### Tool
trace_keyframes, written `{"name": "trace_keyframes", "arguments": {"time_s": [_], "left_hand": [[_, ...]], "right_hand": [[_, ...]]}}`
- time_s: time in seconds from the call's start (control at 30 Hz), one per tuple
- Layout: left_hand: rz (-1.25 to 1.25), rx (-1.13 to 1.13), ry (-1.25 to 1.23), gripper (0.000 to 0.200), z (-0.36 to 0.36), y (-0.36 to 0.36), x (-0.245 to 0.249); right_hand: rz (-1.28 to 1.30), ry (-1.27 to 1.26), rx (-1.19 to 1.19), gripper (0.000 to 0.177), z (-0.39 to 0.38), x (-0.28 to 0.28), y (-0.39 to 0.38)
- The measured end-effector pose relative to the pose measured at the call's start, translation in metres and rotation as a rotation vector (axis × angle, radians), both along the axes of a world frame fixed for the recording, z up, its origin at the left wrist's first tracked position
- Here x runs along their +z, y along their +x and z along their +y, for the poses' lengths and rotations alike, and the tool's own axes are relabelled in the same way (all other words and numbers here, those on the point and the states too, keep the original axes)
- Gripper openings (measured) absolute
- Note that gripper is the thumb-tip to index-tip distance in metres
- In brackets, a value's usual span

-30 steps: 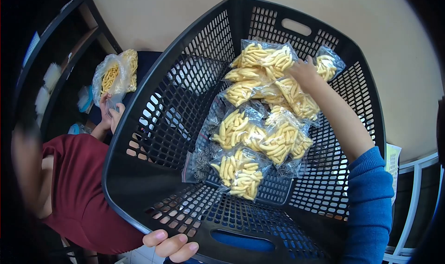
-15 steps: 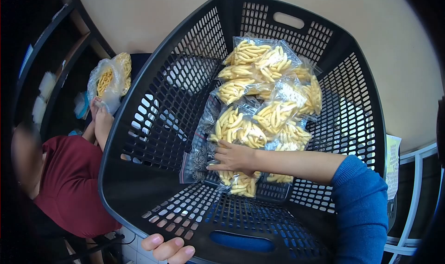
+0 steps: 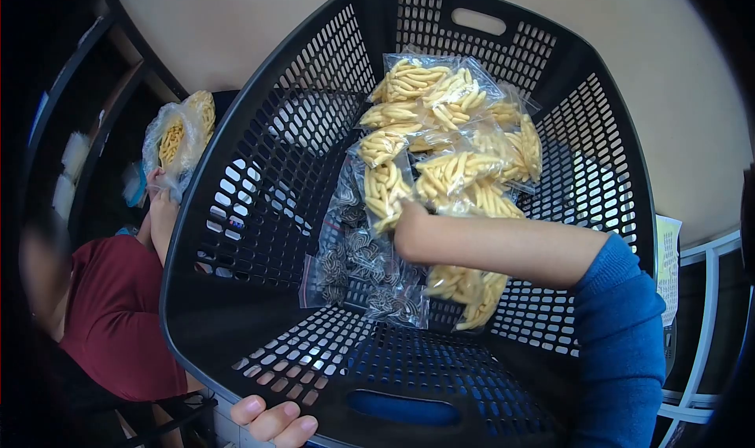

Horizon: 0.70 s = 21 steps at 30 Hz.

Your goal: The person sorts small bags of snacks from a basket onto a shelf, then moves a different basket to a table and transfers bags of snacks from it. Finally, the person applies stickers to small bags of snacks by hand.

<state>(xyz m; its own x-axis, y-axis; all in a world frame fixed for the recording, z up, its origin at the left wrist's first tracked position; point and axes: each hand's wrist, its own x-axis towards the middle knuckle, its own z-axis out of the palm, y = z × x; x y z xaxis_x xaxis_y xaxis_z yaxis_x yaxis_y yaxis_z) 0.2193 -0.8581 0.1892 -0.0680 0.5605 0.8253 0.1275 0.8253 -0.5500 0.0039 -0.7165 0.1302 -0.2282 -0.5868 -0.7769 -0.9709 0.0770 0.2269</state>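
Basket (image 3: 200,310), big, black and slotted, fills most of what I see. Clear bags of yellow snacks (image 3: 454,102) are heaped in its far end and middle; flatter clear bags of dark striped pieces (image 3: 362,255) lie under and beside them, toward the left and near side. The yellow snacks are plump, slightly curved sticks, glossy behind crinkled plastic. Right hand (image 3: 412,232), below a blue sleeve (image 3: 617,330), is down among the bags, close by a yellow one; its fingers are hidden, so I can't tell whether they grip anything. Left hand (image 3: 274,423) has its fingers hooked over the basket's near rim. A plain beige wall (image 3: 629,31) stands beyond. At the left, a person in dark red (image 3: 126,322) has hands at another plastic bag (image 3: 185,145) with yellow snacks. Printed paper (image 3: 667,267) shows at the right.
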Motion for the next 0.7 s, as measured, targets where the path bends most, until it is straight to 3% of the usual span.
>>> {"name": "trace_keyframes", "arguments": {"time_s": [0.03, 0.1, 0.13, 0.23, 0.3, 0.4, 0.53, 0.6, 0.67, 0.7], "left_hand": [[-0.008, 0.022, -0.017, 0.041, -0.001, 0.001, 0.0], [-0.017, 0.048, -0.035, 0.041, -0.001, 0.003, 0.001], [-0.013, 0.047, -0.032, 0.04, -0.001, 0.003, 0.001], [0.006, 0.04, -0.021, 0.04, 0.0, 0.001, 0.001], [0.017, 0.04, -0.009, 0.04, 0.001, -0.002, 0.0], [0.018, 0.043, 0.005, 0.04, 0.003, -0.002, -0.001], [0.033, 0.035, 0.016, 0.033, 0.007, -0.007, 0.0], [0.036, 0.046, 0.027, 0.031, 0.008, -0.007, 0.001], [0.027, 0.051, -0.004, 0.029, 0.006, -0.005, 0.001], [0.024, 0.05, -0.005, 0.029, 0.006, -0.006, 0.0]], "right_hand": [[0.001, 0.0, 0.003, 0.033, -0.001, -0.005, -0.007], [0.183, 0.357, -0.188, 0.032, -0.004, -0.019, -0.024], [0.321, 0.614, -0.153, 0.031, -0.008, -0.03, -0.032], [0.289, 0.587, -0.109, 0.029, 0.02, -0.031, -0.046], [0.254, -0.069, -0.132, 0.033, 0.042, -0.054, -0.057], [0.18, 0.018, -0.107, 0.037, 0.036, -0.05, -0.049], [0.0, 0.174, -0.062, 0.041, 0.008, 0.041, -0.003], [-0.136, 0.207, -0.123, 0.042, -0.008, 0.051, 0.014], [-0.367, 0.025, -0.15, 0.052, -0.021, 0.047, 0.021], [-0.427, -0.359, -0.147, 0.058, -0.02, 0.037, 0.025]]}}
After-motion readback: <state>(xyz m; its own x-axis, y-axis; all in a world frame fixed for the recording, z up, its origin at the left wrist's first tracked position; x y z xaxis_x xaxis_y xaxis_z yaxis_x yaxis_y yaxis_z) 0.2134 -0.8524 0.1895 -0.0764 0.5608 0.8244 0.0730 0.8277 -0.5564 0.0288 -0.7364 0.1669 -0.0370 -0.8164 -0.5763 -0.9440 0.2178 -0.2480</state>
